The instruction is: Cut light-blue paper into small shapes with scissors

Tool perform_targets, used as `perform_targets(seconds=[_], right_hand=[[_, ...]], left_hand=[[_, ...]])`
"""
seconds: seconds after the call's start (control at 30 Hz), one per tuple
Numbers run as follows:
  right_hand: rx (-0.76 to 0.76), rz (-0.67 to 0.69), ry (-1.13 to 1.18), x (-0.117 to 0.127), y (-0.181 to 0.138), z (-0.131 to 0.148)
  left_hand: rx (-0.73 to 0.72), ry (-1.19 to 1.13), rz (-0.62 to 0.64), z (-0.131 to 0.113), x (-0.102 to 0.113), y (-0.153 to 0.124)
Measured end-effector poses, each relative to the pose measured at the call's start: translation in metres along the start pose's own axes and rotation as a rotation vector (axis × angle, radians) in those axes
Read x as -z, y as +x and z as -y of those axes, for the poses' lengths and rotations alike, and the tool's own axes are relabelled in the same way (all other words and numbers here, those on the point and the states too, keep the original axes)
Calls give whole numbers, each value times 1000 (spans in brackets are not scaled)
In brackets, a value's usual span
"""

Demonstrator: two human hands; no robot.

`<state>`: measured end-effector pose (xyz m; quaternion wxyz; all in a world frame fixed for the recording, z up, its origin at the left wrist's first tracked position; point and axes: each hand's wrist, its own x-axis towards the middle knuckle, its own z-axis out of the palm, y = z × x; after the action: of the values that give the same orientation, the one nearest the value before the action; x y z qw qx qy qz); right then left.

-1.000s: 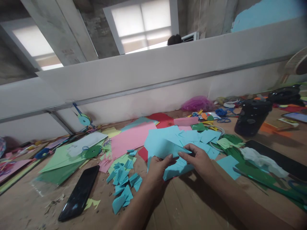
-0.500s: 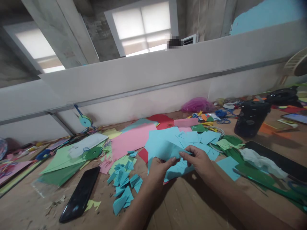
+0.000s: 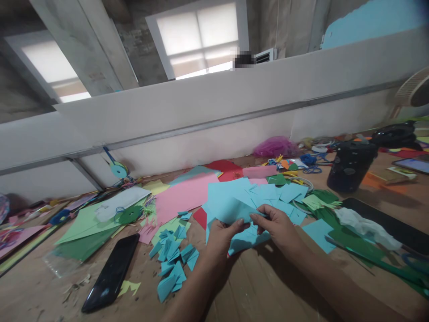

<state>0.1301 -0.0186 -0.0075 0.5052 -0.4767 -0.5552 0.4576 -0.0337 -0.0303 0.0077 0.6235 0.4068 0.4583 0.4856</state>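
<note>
Both hands pinch one piece of light blue paper (image 3: 236, 210) above the work surface. My left hand (image 3: 224, 235) grips its lower left edge, thumb on top. My right hand (image 3: 276, 223) has thumb and fingers closed on its right corner. The piece looks bent or folded, though its underside is hidden. Beneath it lie more light blue sheets (image 3: 217, 192) and cut blue pieces (image 3: 293, 192). A heap of small folded blue paper pieces (image 3: 170, 248) rests to the left of my left forearm.
A black phone (image 3: 112, 273) lies at the left, near green sheets (image 3: 83, 228) and a pink sheet (image 3: 186, 197). On the right stand a dark cup (image 3: 351, 165), crumpled white tissue (image 3: 368, 228) and green scissors-like handles (image 3: 395, 270). A white partition (image 3: 187, 112) closes the back.
Very little differs. My right hand has shifted slightly left at the paper's corner, and both hands keep hold of the blue paper.
</note>
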Motion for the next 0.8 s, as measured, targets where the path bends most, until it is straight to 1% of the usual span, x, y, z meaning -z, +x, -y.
perform_targets(seconds=[0.13, 0.3, 0.37, 0.5, 0.63, 0.8], right_hand=[[-3, 7, -2, 0, -1, 4], [8, 5, 13, -1, -1, 6], [2, 1, 24, -2, -1, 5], [-23, 36, 25, -1, 1, -1], [-24, 35, 11, -1, 1, -2], [-23, 37, 5, -2, 0, 1]], left_hand=[[-3, 21, -25, 3, 2, 4], [-19, 31, -28, 7, 4, 10], [-27, 21, -48, 7, 5, 11], [-44, 38, -103, 4, 5, 10], [-29, 70, -80, 1, 5, 8], [-18, 192, -85, -2, 3, 3]])
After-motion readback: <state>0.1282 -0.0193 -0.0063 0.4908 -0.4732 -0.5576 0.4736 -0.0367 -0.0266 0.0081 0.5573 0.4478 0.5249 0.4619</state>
